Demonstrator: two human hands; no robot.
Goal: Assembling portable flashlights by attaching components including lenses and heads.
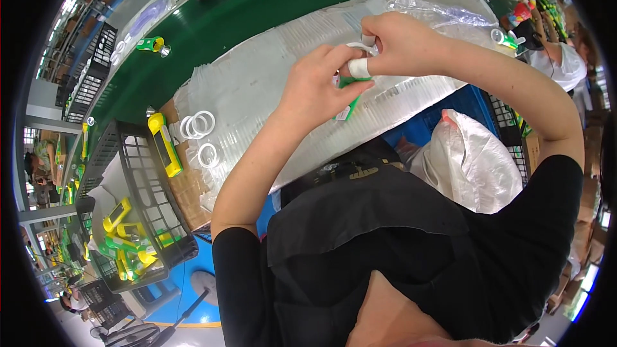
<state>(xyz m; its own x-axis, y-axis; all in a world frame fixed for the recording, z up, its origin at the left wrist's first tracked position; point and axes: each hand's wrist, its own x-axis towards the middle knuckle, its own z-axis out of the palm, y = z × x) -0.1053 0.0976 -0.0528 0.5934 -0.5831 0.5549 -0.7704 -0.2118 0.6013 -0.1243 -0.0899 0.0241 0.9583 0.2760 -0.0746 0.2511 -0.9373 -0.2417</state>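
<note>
Over the covered bench, both my hands meet around a green flashlight body (348,110), mostly hidden by my fingers. My left hand (312,88) is closed around it from the left. Fingers of my right hand (406,44) pinch a white ring (361,45) at the body's upper end; white tape wraps its thumb. Several loose white rings (207,155) lie on the plastic sheeting (257,83) left of my left forearm. Beyond them, a yellow and green flashlight (165,144) rests on brown cardboard (186,196).
At the left, a black crate (138,180) holds several yellow and green flashlight bodies (128,238). Past the sheeting runs a green conveyor belt (212,38) with another flashlight (153,44). A white sack (472,160) stands by my right side. Another person (562,64) works at far right.
</note>
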